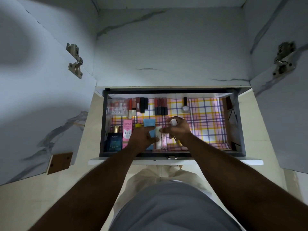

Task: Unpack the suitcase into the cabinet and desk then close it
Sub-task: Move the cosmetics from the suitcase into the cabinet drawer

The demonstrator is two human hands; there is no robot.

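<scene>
The person's forearms reach into the open drawer (233,124), where the right hand (179,129) curls round a small white-capped bottle (173,122) and the left hand (141,137), fingers nearly straight, rests on a blue box (149,125). The bottle is best set upright beside the white tube (158,137), not knocking it. On the checked liner (206,127) lie a Bella Vita perfume box (113,140), a Pond's BB cream (127,132), lipsticks (160,106) and a nail polish (185,105); the suitcase is out of view.

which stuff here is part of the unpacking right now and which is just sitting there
In use: left hand on the blue box; right hand holding a white-capped bottle; open drawer.

Lying about: perfume box, Pond's box, lipsticks, nail polish.
</scene>
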